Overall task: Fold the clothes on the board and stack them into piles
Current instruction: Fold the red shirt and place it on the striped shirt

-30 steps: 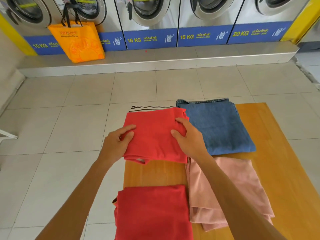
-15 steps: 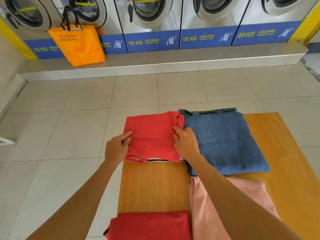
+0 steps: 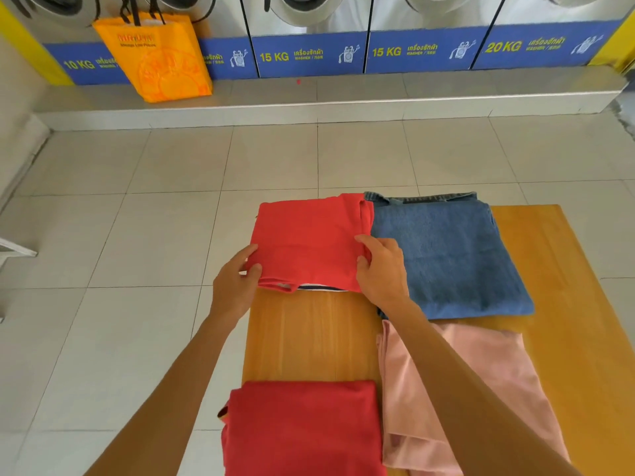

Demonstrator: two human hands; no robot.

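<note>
1. The left hand (image 3: 237, 286) pinches the left edge of the folded red shirt (image 3: 309, 242).
2. The right hand (image 3: 381, 269) grips its right edge.
3. The shirt lies at the far left corner of the wooden board (image 3: 309, 334), touching the folded jeans (image 3: 443, 255).

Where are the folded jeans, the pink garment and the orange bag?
folded jeans (image 3: 446, 259): head view, middle of the top denim face.
pink garment (image 3: 481, 365): head view, flat upper area right of the forearm.
orange bag (image 3: 161, 60): head view, centre of its front panel.
</note>
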